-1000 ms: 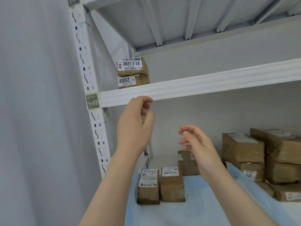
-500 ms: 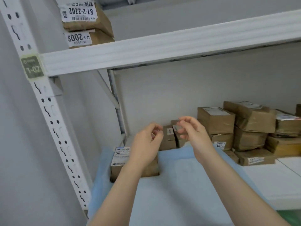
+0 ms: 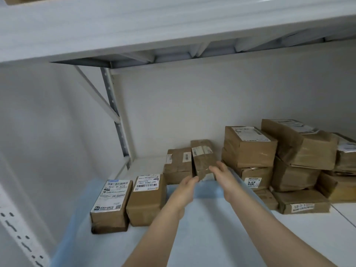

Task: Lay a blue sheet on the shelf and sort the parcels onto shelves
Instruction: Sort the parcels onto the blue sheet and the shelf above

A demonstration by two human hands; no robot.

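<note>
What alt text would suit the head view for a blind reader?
A person's left hand and right hand reach either side of a small tilted parcel at the back of a white shelf. Two labelled parcels lie on a blue sheet at left; more parcels are stacked at right.

Soft even light, faint shadows, slight motion blur, wide-angle edge bending.

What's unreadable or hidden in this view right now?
Head view:
- Whether the left hand and right hand grip the tilted parcel: motion blur, and the hands' backs hide the fingertips.
- Its label text: blurred, too small.
- Upper-shelf parcel: cut off by the top edge.
</note>
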